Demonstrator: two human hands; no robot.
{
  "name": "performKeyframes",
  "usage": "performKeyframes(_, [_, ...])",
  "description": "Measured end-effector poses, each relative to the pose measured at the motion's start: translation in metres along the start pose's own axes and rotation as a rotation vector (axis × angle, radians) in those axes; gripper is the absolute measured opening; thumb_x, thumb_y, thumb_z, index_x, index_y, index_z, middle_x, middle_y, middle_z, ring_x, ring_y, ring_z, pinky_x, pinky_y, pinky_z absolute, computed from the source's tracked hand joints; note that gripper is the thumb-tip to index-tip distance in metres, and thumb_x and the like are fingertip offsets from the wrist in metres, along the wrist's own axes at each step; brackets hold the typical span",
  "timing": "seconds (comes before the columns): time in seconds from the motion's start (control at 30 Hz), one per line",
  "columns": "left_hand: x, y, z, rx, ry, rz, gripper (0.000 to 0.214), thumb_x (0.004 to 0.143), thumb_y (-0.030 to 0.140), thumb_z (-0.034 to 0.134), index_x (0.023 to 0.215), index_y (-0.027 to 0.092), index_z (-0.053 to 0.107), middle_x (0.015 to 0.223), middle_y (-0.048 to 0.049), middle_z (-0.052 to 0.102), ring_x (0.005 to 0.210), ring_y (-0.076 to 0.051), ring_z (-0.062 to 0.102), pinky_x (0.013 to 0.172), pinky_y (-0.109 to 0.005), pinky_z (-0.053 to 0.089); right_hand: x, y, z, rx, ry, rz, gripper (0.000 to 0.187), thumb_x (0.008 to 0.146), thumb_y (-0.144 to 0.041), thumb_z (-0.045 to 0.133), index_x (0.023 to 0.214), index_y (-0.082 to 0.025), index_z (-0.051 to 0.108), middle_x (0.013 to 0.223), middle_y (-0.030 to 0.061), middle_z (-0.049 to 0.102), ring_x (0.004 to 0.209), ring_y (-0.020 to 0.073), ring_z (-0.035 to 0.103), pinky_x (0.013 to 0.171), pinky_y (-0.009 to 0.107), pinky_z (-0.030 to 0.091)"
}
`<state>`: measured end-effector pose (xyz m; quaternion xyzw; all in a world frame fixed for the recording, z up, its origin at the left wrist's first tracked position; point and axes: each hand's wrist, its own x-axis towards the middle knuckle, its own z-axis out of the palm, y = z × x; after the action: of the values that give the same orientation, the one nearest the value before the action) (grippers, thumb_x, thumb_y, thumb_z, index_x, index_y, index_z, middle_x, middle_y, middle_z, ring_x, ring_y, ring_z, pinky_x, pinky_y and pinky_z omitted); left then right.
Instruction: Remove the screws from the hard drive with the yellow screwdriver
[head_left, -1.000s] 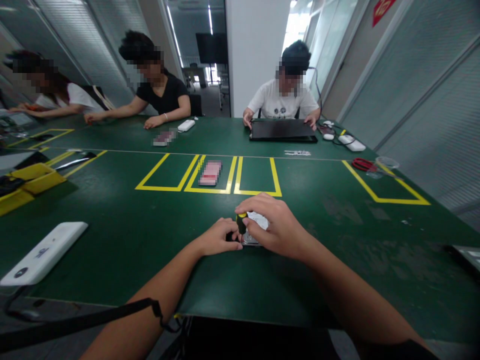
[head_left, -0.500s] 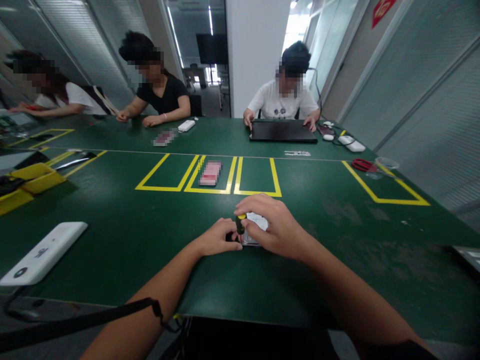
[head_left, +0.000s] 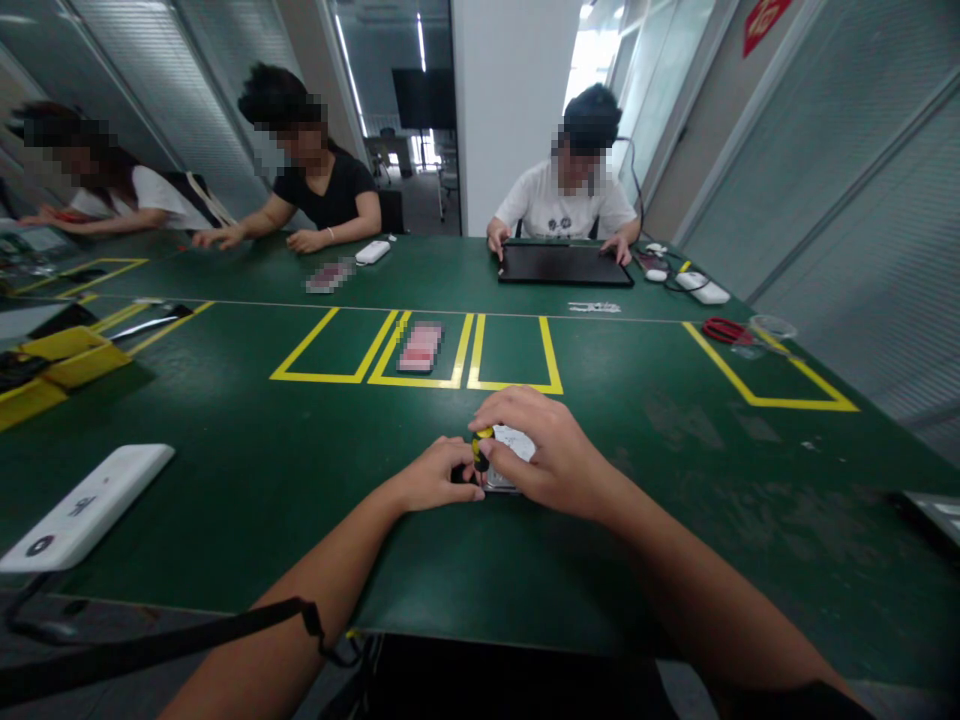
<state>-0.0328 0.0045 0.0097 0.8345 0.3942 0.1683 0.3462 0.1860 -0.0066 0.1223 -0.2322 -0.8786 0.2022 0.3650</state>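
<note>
With the metal-cased device (head_left: 513, 440) taken as the clock's centre in the head view, a green table (head_left: 315, 450) is seen spread around it, marked with yellow tape (head_left: 517, 387). A pink, pixelated slab (head_left: 421, 347) is laid within one taped outline at 11 o'clock. A white unit (head_left: 90, 508) is set near 9, with yellow bins (head_left: 82, 355) beyond it, and a red cable (head_left: 726, 331) is placed at 2. A black panel (head_left: 566, 264) is held by a person in white (head_left: 559, 205) near 1. The room is closed off by a white pillar (head_left: 510, 115) at 12 and glass walls at 10 and 2.

Since half a second ago, an arm of the person in black (head_left: 330, 195) at 11 has been stretched farther toward 10; the screwdriver (head_left: 480, 460) has been turned, more yellow being shown on its handle.

The device's 9 o'clock end is gripped between the thumb and curled fingers of the left hand (head_left: 439, 475). The screwdriver's handle is pinched nearly upright above that end by the right hand (head_left: 559, 455); the contact of its tip cannot be made out.
</note>
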Motion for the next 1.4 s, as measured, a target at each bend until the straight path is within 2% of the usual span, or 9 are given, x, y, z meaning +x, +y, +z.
performKeyframes(0.13, [0.0002, 0.0013, 0.0002, -0.003, -0.004, 0.0, 0.024, 0.082, 0.04, 0.071, 0.088, 0.018, 0.064, 0.081, 0.0001, 0.061, 0.085, -0.019, 0.056, 0.077, -0.03, 0.041, 0.001, 0.001, 0.0005, -0.014, -0.009, 0.019, 0.012, 0.093, -0.027, 0.06, 0.097, -0.018, 0.065, 0.097, 0.0055, 0.064, 0.093, 0.0167, 0.058, 0.083, 0.031, 0.045])
performKeyframes(0.23, [0.0002, 0.0014, 0.0004, -0.001, 0.004, -0.014, 0.024, 0.081, 0.039, 0.071, 0.085, 0.017, 0.063, 0.081, 0.0, 0.062, 0.085, -0.019, 0.056, 0.077, -0.03, 0.041, 0.0008, 0.0018, 0.0003, -0.02, 0.014, -0.003, 0.01, 0.091, -0.024, 0.061, 0.098, -0.018, 0.065, 0.097, 0.0044, 0.068, 0.092, 0.0167, 0.06, 0.085, 0.032, 0.045])
performKeyframes(0.4, [0.0006, 0.0008, 0.0005, 0.006, 0.007, 0.025, 0.027, 0.082, 0.041, 0.071, 0.078, 0.017, 0.059, 0.078, 0.0014, 0.059, 0.081, -0.017, 0.055, 0.077, -0.029, 0.04, -0.0015, 0.0012, -0.001, -0.009, 0.006, -0.008, 0.02, 0.087, -0.014, 0.056, 0.104, -0.018, 0.064, 0.102, 0.0039, 0.069, 0.096, 0.0169, 0.06, 0.091, 0.033, 0.045])
performKeyframes(0.63, [0.0004, 0.0009, 0.0012, -0.012, 0.002, 0.0, 0.025, 0.082, 0.041, 0.071, 0.085, 0.017, 0.063, 0.081, 0.0006, 0.062, 0.084, -0.018, 0.056, 0.076, -0.029, 0.04, 0.0001, 0.0008, -0.0009, -0.003, -0.014, 0.022, 0.011, 0.093, -0.027, 0.06, 0.097, -0.018, 0.066, 0.097, 0.0058, 0.063, 0.092, 0.0166, 0.058, 0.084, 0.031, 0.045])
performKeyframes(0.9, [0.0003, 0.0014, 0.0004, 0.012, 0.016, 0.024, 0.028, 0.081, 0.042, 0.071, 0.077, 0.017, 0.059, 0.077, 0.0013, 0.058, 0.081, -0.017, 0.055, 0.075, -0.029, 0.04, 0.0, 0.0, -0.001, -0.004, 0.009, -0.013, 0.018, 0.087, -0.015, 0.057, 0.103, -0.018, 0.064, 0.102, 0.0035, 0.069, 0.095, 0.017, 0.061, 0.09, 0.033, 0.045])
performKeyframes(1.03, [-0.0004, -0.0006, 0.0015, -0.003, 0.013, 0.003, 0.027, 0.082, 0.042, 0.071, 0.08, 0.017, 0.06, 0.079, 0.0008, 0.06, 0.083, -0.018, 0.056, 0.075, -0.029, 0.04, 0.0002, -0.0007, -0.0004, 0.006, -0.007, 0.01, 0.012, 0.091, -0.021, 0.059, 0.101, -0.018, 0.065, 0.102, 0.0061, 0.063, 0.096, 0.0172, 0.058, 0.086, 0.032, 0.045])
performKeyframes(1.17, [-0.0012, -0.0034, 0.0027, -0.009, 0.007, 0.011, 0.026, 0.082, 0.041, 0.071, 0.081, 0.017, 0.06, 0.083, 0.0002, 0.063, 0.085, -0.018, 0.056, 0.078, -0.029, 0.041, 0.0009, 0.0002, -0.0012, -0.02, -0.002, 0.006, 0.009, 0.093, -0.024, 0.058, 0.096, -0.018, 0.064, 0.094, 0.0048, 0.063, 0.09, 0.0164, 0.057, 0.081, 0.031, 0.043])
performKeyframes(1.4, [-0.001, -0.0053, 0.0037, 0.009, 0.028, -0.003, 0.027, 0.08, 0.041, 0.072, 0.08, 0.017, 0.06, 0.08, 0.0014, 0.062, 0.081, -0.017, 0.055, 0.076, -0.029, 0.04, 0.0011, 0.0019, -0.0018, -0.043, 0.044, -0.008, 0.009, 0.088, -0.022, 0.063, 0.096, -0.018, 0.063, 0.093, 0.0029, 0.068, 0.088, 0.016, 0.06, 0.083, 0.031, 0.043])
